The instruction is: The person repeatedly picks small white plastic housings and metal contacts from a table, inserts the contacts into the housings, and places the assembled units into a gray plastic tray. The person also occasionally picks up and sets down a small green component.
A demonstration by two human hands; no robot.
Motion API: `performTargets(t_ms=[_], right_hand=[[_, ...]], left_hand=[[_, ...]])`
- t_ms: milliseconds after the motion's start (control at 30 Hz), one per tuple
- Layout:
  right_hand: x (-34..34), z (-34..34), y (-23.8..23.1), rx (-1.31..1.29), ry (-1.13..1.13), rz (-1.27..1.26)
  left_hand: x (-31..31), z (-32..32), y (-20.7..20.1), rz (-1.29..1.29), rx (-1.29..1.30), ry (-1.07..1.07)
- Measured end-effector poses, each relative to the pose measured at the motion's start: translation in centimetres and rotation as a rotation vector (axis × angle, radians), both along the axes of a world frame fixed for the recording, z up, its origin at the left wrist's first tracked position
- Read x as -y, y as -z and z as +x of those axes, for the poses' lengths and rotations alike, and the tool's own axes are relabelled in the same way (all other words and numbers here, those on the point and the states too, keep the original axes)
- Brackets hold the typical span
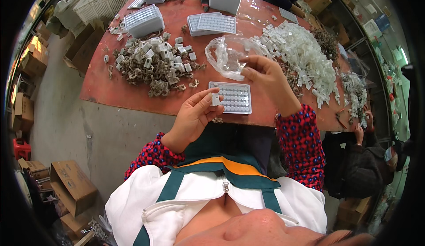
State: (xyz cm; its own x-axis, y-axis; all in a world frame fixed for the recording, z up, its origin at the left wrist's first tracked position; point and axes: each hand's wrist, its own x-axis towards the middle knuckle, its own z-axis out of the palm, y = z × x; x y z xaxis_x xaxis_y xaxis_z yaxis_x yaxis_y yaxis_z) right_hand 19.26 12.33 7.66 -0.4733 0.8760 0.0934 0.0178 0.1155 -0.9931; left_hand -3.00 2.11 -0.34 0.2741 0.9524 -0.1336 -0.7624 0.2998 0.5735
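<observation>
Between the thumb and fingers of my left hand (193, 114) is a small white plastic housing (215, 99), held over the left edge of a white tray (235, 106). Rows of small round cells or pieces fill this tray, which lies near the table's front edge. My right hand (264, 72) is raised above and right of the tray, its thumb and forefinger pinched. Whatever is in that pinch is too small to make out. Just behind those fingertips lies a clear plastic bag (219, 62) with its mouth spread.
A heap of white housings with brown stringy bits (152, 64) lies left, a large heap of clear plastic pieces (296, 55) right. Stacked trays (144, 21) and red-and-black pliers (204, 1) stand farther back. A co-worker (365, 157) handles parts at the right edge.
</observation>
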Motion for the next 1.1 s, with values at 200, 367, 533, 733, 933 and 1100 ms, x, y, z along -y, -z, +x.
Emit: performTargets(t_ms=[200, 367, 533, 733, 933, 1100], right_hand=[[5.2, -0.1, -1.2, 0.003, 0.050, -0.128], [7.1, -0.4, -1.2, 0.130, 0.125, -0.103], [8.3, -0.9, -1.7, 0.460, 0.152, 0.624], [9.1, -1.3, -2.0, 0.493, 0.138, 0.754], [9.0, -0.6, -1.8, 0.368, 0.131, 0.588], [7.9, 0.2, 0.1, 0.257, 0.263, 0.156]], left_hand=[[0.3, 1.0, -1.0, -0.006, 0.048, 0.065], [0.5, 1.5, -1.8, 0.020, 0.065, 0.109], [0.6, 1.7, -1.8, 0.073, 0.012, 0.106], [0.7, 1.8, -1.4, 0.136, -0.038, 0.125], [0.8, 2.1, -1.7, 0.131, -0.061, 0.115], [0.8, 2.1, -1.9, 0.099, -0.073, 0.110]])
